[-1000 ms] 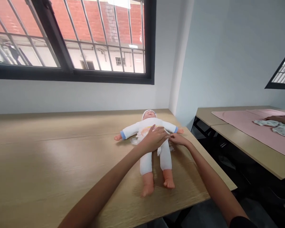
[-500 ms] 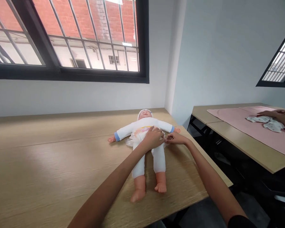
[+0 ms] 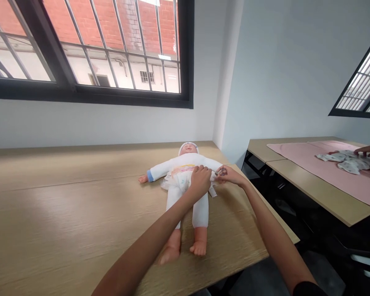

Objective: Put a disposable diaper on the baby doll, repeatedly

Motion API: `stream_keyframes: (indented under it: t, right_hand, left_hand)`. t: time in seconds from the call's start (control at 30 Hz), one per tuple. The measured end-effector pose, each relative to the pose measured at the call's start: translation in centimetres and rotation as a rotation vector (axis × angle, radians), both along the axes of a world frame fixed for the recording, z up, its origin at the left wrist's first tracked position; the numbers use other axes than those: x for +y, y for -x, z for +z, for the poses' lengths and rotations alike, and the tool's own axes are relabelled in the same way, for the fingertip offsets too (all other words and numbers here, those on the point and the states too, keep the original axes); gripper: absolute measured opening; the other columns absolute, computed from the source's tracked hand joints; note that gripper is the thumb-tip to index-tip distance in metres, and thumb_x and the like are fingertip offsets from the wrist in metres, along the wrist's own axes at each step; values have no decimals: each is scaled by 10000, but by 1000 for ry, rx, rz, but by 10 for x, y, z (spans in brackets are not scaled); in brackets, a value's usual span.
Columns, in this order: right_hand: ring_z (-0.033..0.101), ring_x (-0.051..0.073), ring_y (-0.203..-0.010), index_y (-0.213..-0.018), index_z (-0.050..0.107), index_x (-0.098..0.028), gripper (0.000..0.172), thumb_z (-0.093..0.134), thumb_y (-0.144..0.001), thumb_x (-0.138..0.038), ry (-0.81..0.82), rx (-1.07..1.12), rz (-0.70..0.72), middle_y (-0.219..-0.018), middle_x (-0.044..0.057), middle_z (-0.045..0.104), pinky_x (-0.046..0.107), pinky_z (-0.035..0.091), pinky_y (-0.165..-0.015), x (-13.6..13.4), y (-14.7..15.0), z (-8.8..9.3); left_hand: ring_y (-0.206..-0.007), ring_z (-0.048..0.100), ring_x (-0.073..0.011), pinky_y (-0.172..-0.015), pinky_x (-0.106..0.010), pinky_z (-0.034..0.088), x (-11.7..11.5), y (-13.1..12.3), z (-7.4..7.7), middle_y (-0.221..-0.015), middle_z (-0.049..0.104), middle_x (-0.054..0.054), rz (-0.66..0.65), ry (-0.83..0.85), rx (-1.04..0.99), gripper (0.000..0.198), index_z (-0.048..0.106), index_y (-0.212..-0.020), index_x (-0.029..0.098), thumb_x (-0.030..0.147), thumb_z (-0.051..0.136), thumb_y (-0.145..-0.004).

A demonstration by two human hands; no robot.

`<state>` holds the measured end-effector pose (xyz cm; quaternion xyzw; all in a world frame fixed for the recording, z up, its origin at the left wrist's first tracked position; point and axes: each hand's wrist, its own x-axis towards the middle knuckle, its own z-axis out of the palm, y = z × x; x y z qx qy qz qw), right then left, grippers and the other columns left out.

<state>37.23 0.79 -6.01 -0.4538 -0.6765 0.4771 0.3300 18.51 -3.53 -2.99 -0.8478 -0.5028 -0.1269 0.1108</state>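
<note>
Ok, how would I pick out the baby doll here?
Under the large barred window stands a long wooden table. On it a baby doll lies on its back, arms spread, dressed in white. Unlike the patterned cloth nearby, it has a left hand and right hand at its waist.

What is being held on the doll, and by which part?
The right hand pinches a small white tab at the baby doll's waist, by its edge. The left hand lies on the diaper, with no clear grip.
</note>
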Motion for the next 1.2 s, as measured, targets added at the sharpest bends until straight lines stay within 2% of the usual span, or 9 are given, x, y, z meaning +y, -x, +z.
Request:
stream_keyframes:
  t: [0.1,0.23,0.4,0.53,0.7,0.87,0.97,1.07,1.2]
  right_hand:
    - [635,148,-588,-855,511,-182,393,805,-599,-233,157,-209,77,-701,14,673,227,468,-488,3,-7,-3]
    - [623,149,-562,-794,481,-198,388,809,-603,-282,186,-292,167,-633,-5,654,208,414,-433,2,6,-10]
    - [578,112,-541,-875,494,-191,338,751,-660,-236,151,-139,153,-599,-28,628,197,379,-457,-5,19,-5]
    - [586,105,-618,-936,553,-180,306,712,-677,-212,140,38,105,-686,-19,656,207,447,-566,-9,12,5]
    - [626,141,-741,-930,592,-192,322,744,-653,-256,134,77,61,-738,-9,679,230,480,-676,-7,4,7]
    - [626,154,-737,-935,602,-188,317,728,-648,-239,123,76,58,-730,-7,679,251,469,-694,-4,2,4]
    - [612,145,-713,-936,612,-184,324,729,-638,-235,127,81,44,-705,-19,659,248,454,-695,-4,1,4]
    - [591,127,-687,-929,610,-189,317,731,-638,-223,148,112,62,-689,-31,642,234,436,-680,-4,2,4]
    - [586,119,-696,-933,601,-190,311,740,-661,-247,141,158,110,-707,-28,645,230,430,-690,-3,2,2]
  left_hand:
    - [-993,544,-276,-852,-399,350,1,0,-2,-951,663,-134,7,-15,-18,241,629,-928,113,42,424,-821]
    - [-993,541,-273,-864,-397,338,2,-1,-4,-960,667,-128,11,-24,-30,233,637,-922,110,69,421,-845]
    - [-976,541,-269,-860,-389,336,3,-1,-5,-937,673,-116,-2,-13,-28,200,671,-837,122,132,472,-850]
    - [-966,543,-273,-853,-408,338,2,2,-3,-924,685,-117,-59,-37,-39,279,696,-793,136,215,450,-898]
    - [-929,551,-251,-877,-394,350,3,5,2,-887,697,-95,-49,40,-149,303,710,-741,159,371,542,-877]
    - [-938,557,-242,-914,-389,344,4,10,7,-866,701,-66,-67,123,-253,237,705,-751,177,368,598,-841]
    - [-971,562,-225,-942,-363,333,3,14,12,-909,706,-29,-91,215,-323,134,700,-819,192,313,693,-762]
    - [-981,563,-218,-925,-336,340,3,16,15,-937,702,-12,-83,256,-350,206,682,-866,192,248,752,-681]
    - [-945,553,-223,-891,-350,345,3,10,11,-874,698,-29,-26,202,-307,95,658,-794,185,265,678,-748]
